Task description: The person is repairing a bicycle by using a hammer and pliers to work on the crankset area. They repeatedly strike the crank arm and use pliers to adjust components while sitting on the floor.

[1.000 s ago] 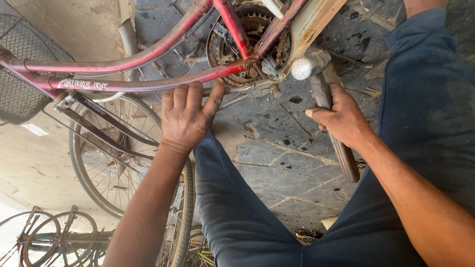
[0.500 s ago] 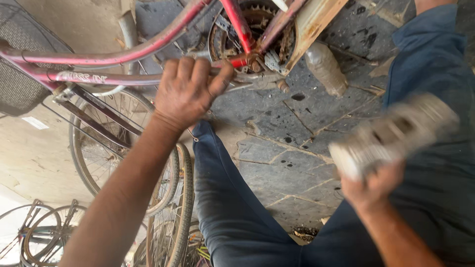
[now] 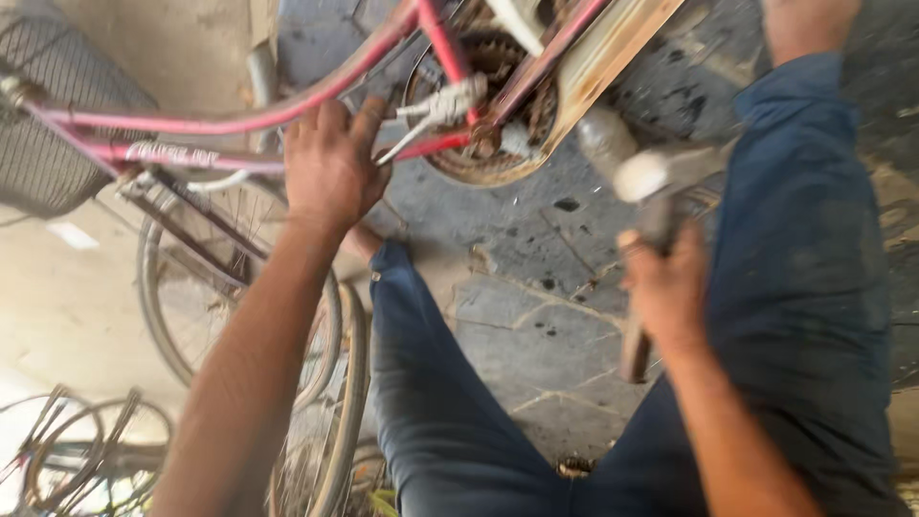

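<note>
The red tubular steel bicycle frame is braced by the left hand: fingers curled over the lower red tube, palm pressed against it, close beside the bottom bracket. A wooden-handled hammer with a pale metal head is gripped in the right hand, fist wrapped tight round the mid-handle, head raised just right of the rusty toothed chainring. The hammer is blurred; no contact with the crank area is visible in this view.

The rusty chainring is seen in place on the frame, with the white crank arm and pedal lying across it. A pale yellowish chain guard strip runs diagonally above. The axle end beside the chainring is too blurred for its state to be read.

Judged status: the driving of the crank/bottom-bracket part appears mid-way — the frame is held, the tool is poised, yet nothing is seen detached on the cracked grey stone floor. Separation, or seating, of the part appears not yet done.

A wire mesh basket is seen at the left, and a spoked wheel below the frame.
</note>
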